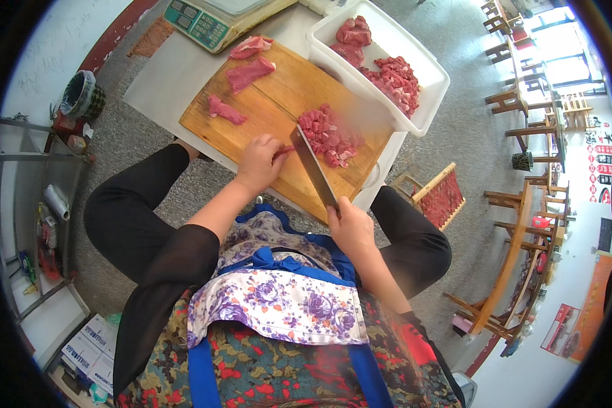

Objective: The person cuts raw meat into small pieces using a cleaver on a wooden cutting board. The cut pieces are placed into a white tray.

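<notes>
On a wooden cutting board [270, 109] lies a pile of diced raw meat [329, 135]. My right hand [352, 224] grips the handle of a cleaver [313, 168], whose blade stands beside the pile at its left. My left hand [261, 162] pinches a small strip of meat [287, 149] against the board, close to the blade; most of the strip is hidden by the fingers. Larger raw pieces lie toward the board's left side: a small one [226, 110], a thicker one [250, 74] and another [251, 47] at the far edge.
A white plastic tub [433, 92] with meat chunks and diced meat stands beyond the board at the right. A digital scale [204, 23] sits at the far left of the table [153, 84]. My knees flank the table. A small stool with a red woven seat [441, 196] stands at the right.
</notes>
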Demonstrator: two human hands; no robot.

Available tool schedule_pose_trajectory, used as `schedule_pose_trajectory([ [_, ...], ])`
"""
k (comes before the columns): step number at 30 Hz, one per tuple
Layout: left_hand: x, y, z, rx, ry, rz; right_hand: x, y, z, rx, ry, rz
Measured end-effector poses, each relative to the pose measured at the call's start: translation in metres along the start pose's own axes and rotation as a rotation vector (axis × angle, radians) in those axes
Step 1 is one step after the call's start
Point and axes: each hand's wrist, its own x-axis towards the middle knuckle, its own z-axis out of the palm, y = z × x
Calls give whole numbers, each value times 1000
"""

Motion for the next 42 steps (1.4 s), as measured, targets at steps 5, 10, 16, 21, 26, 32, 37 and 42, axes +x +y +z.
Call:
schedule_pose_trajectory([
  [5, -5, -10, 22, -63, -27, 36, -5, -20, 0, -229, -67, -21],
  [10, -9, -18, 29, -124, 12, 97, 23, -33, 4, -210, -288, 53],
  [16, -9, -13, 22, -47, 21, 54, 47, -35, 14, -175, -276, 34],
  [21, -20, -1, 13, -75, 122, -25, 10, -2, -1, -165, -168, 49],
  [26, -22, -6, 12, -57, 102, 7, 4, -15, -12, -181, -179, 9],
  [32, -26, -11, 11, -46, 39, 17, 11, -38, -8, -200, -354, 39],
  [37, -28, -15, 14, -42, 43, 10, 42, -47, 18, -156, -316, -18],
  [42, -25, -8, 8, -54, 35, -31, 29, -35, 16, -196, -300, 22],
])
